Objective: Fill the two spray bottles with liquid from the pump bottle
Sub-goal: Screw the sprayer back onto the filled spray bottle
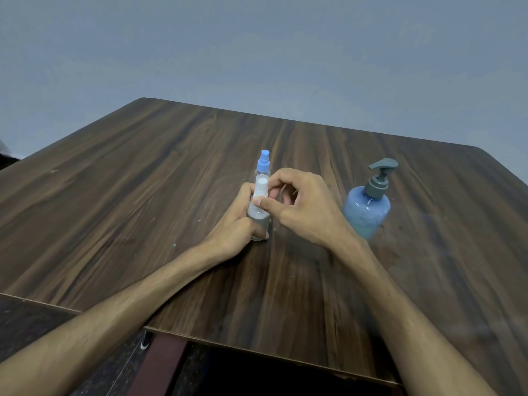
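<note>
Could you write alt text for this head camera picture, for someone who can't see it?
A person's left hand grips a small clear spray bottle standing on a dark wooden table, while the right hand pinches its white spray top. A second spray bottle with a blue top stands just behind; a blue pump bottle stands to the right.

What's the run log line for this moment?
left hand: grips white-cap spray bottle | right hand: pinches its cap | pump bottle: untouched
</note>
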Demonstrator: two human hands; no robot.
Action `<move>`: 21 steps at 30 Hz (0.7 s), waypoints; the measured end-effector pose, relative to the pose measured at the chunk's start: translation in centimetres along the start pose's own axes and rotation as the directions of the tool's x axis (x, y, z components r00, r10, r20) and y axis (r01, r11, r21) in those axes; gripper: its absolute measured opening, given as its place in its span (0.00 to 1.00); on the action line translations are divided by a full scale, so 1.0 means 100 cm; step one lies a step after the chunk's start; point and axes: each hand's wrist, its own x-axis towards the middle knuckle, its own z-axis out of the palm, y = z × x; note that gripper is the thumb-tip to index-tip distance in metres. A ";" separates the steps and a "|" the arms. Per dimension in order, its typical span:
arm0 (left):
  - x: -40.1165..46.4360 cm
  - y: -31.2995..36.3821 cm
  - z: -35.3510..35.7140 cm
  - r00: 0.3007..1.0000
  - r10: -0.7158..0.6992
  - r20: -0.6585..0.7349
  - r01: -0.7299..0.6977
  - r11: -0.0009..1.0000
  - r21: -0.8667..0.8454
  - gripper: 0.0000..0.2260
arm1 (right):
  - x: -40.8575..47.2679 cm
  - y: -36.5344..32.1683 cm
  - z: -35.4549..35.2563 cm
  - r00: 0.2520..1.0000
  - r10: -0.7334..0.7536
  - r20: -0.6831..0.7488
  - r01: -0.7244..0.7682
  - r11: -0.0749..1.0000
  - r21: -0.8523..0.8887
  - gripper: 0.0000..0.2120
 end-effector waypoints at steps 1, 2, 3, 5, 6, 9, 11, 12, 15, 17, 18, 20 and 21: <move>0.000 0.000 0.000 1.000 -0.001 0.004 0.001 1.000 0.003 0.32 | -0.001 -0.001 0.001 0.999 0.016 -0.027 -0.016 1.000 -0.006 0.11; 0.001 -0.001 0.000 1.000 -0.002 0.006 0.002 1.000 0.007 0.32 | -0.002 -0.002 0.002 0.998 0.028 -0.048 -0.028 1.000 -0.001 0.12; 0.001 -0.002 -0.001 1.000 -0.001 0.003 0.001 1.000 0.013 0.33 | -0.002 -0.002 0.003 0.998 0.040 -0.055 -0.039 0.999 0.025 0.13; 0.001 -0.003 -0.001 1.000 -0.004 -0.007 0.004 1.000 0.026 0.34 | -0.003 -0.004 0.001 0.998 0.043 -0.035 -0.039 0.994 0.106 0.13; 0.000 -0.002 -0.001 1.000 -0.004 -0.010 0.004 0.999 0.034 0.35 | -0.002 -0.004 -0.001 0.999 0.028 -0.022 -0.025 0.991 0.135 0.12; -0.001 0.000 -0.001 1.000 -0.007 -0.018 0.008 0.999 0.048 0.36 | 0.000 -0.003 -0.005 1.000 0.014 -0.004 -0.013 0.992 0.124 0.05; -0.001 0.001 -0.001 1.000 -0.005 -0.022 0.006 0.999 0.046 0.35 | -0.001 -0.002 -0.004 0.999 0.040 -0.017 -0.038 0.996 0.086 0.06; 0.000 0.000 -0.001 1.000 -0.008 -0.023 0.009 0.999 0.045 0.34 | -0.001 -0.001 -0.003 0.998 0.048 -0.034 -0.045 0.997 0.066 0.09; 0.001 -0.002 0.000 1.000 -0.021 -0.014 0.021 0.999 0.027 0.34 | -0.002 -0.003 -0.003 0.997 0.075 -0.029 -0.073 0.994 0.082 0.15; 0.001 -0.002 0.000 1.000 -0.027 -0.016 0.027 0.999 0.022 0.33 | -0.002 -0.003 -0.004 0.999 0.046 0.029 -0.049 0.994 0.096 0.16; 0.001 -0.002 0.001 1.000 -0.025 -0.019 0.026 1.000 0.018 0.33 | -0.001 -0.002 -0.003 0.999 0.019 0.043 -0.022 0.997 0.078 0.13; 0.000 -0.001 0.000 1.000 -0.012 -0.019 0.012 1.000 0.012 0.34 | -0.001 -0.001 -0.002 1.000 0.009 0.012 -0.010 0.999 0.042 0.08; 0.000 -0.002 0.000 1.000 -0.010 -0.015 0.010 1.000 0.015 0.35 | -0.002 -0.003 -0.001 0.999 0.025 -0.020 -0.025 1.000 0.016 0.09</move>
